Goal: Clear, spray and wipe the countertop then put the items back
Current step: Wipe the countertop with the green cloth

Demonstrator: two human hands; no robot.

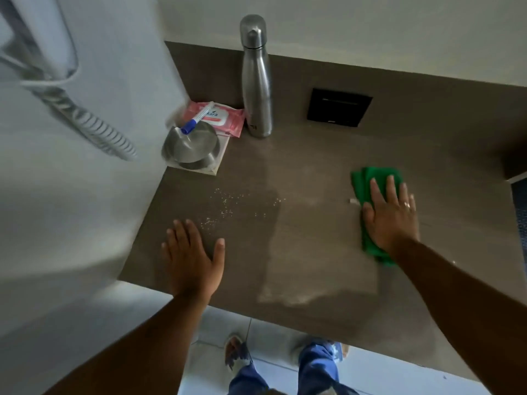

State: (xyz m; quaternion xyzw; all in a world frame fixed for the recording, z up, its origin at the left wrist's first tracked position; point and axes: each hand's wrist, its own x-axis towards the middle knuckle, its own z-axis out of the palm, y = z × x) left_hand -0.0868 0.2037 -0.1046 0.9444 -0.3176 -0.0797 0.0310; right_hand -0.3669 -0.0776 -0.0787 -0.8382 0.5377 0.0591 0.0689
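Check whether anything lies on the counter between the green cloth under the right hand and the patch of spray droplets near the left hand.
Nothing visible does. The green cloth lies flat under the right hand; the countertop between it and the spray droplets is bare. The left hand rests flat just beside the droplets, and the steel bottle and bowl stand farther back.

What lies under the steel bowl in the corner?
The steel bowl sits on a pale square tile, with a blue-capped marker resting on top. The tile's middle is hidden.
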